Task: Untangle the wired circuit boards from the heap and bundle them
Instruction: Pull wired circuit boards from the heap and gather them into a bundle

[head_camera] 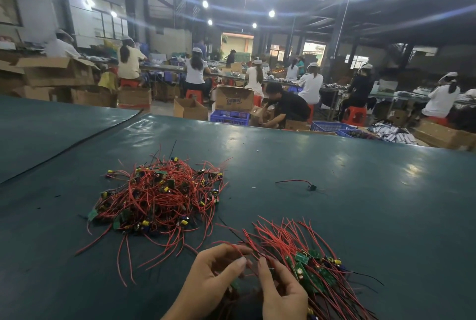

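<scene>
A tangled heap [159,196] of small green circuit boards with red and black wires lies on the dark green table [360,216], left of centre. Near the front edge lies a sorted bunch [306,263] of boards, its red wires fanned out up and to the right. My left hand [216,278] pinches red wires at the bunch's left side. Beside it, my right hand [280,291] curls round wires and boards of the same bunch. The bunch's lower part is hidden under both hands.
One loose wired part [309,187] lies alone right of the heap. A black seam [69,148] crosses the table at the left. Beyond the far edge stand cardboard boxes [233,98], blue crates [229,116] and several seated workers [288,107].
</scene>
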Action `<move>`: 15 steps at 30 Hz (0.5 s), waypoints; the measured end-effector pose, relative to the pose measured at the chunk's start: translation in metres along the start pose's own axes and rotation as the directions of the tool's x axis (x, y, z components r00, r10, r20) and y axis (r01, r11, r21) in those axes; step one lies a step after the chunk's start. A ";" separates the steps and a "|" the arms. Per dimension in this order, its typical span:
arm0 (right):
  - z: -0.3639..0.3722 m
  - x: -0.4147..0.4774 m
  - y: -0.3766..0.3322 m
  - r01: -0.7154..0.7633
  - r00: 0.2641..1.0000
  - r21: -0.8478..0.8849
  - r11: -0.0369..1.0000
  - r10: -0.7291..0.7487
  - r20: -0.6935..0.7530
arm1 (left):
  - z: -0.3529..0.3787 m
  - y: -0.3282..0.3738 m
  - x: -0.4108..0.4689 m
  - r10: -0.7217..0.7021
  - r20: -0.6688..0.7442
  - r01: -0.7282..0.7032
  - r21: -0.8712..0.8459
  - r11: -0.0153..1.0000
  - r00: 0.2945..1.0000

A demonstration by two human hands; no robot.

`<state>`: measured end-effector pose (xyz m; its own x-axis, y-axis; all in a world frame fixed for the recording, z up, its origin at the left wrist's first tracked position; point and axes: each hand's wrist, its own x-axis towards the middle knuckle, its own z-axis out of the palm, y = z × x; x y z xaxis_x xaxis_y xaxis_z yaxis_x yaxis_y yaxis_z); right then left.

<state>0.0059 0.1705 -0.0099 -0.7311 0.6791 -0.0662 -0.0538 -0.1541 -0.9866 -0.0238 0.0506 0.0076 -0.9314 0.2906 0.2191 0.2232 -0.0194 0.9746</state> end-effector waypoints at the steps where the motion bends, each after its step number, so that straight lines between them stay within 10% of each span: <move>1: 0.000 0.000 0.000 0.036 0.999 -0.010 0.999 -0.036 -0.025 | -0.001 0.000 0.001 -0.004 -0.014 0.004 -0.017 1.000 1.000; 7: 0.001 0.000 -0.009 -0.020 0.997 0.135 0.991 0.030 -0.075 | -0.010 -0.007 0.010 -0.317 -0.091 0.299 -0.164 0.940 0.944; 15: -0.001 -0.005 -0.016 -0.105 0.994 0.127 0.986 0.103 0.022 | -0.004 -0.007 0.012 -0.550 0.186 0.507 -0.690 0.516 0.814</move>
<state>0.0107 0.1702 0.0057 -0.7474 0.6437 -0.1642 -0.0626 -0.3144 -0.9472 -0.0375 0.0504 0.0036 -0.8276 0.4249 -0.3668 -0.5552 -0.5231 0.6466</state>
